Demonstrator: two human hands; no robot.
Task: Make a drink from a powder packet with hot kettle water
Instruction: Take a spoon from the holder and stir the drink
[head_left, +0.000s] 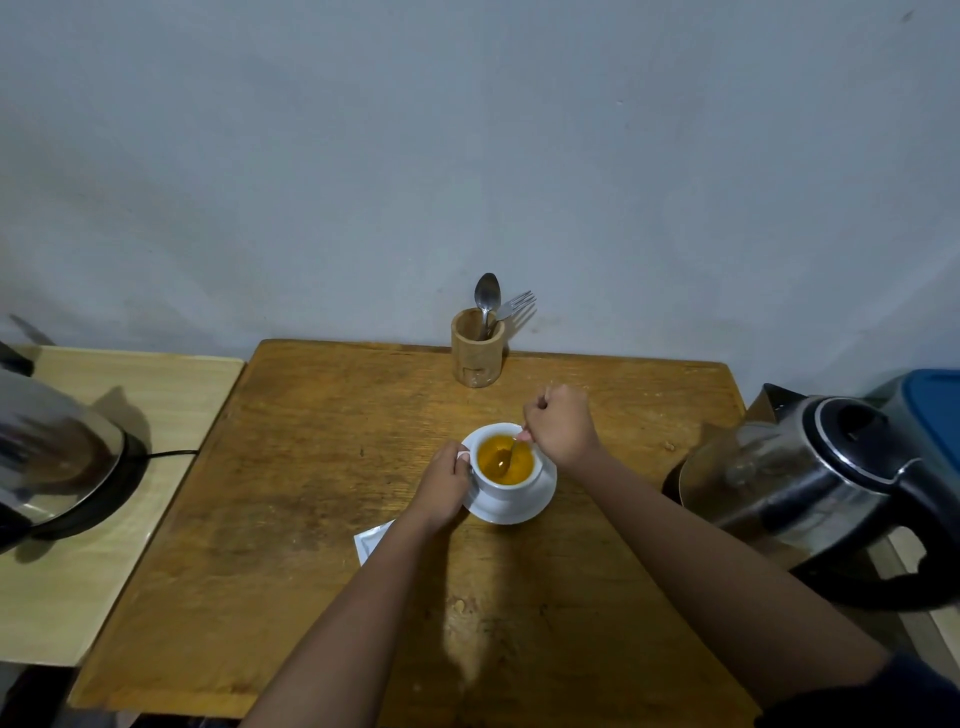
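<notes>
A white cup (506, 486) full of orange-yellow drink stands on a white saucer (524, 512) in the middle of the wooden table (311, 493). My left hand (444, 486) grips the cup's handle on its left side. Above the cup's right rim, my right hand (561, 423) pinches a spoon (508, 457) whose bowl sits in the liquid. A white powder packet (371, 540) lies flat on the table, partly hidden under my left forearm. A steel kettle (810, 488) with a black handle stands at the table's right edge.
A wooden holder (477, 351) with a spoon and a fork stands at the back by the wall. A second steel kettle (57, 457) sits on its base on the pale side table at left. A blue-lidded container (930, 410) is at far right.
</notes>
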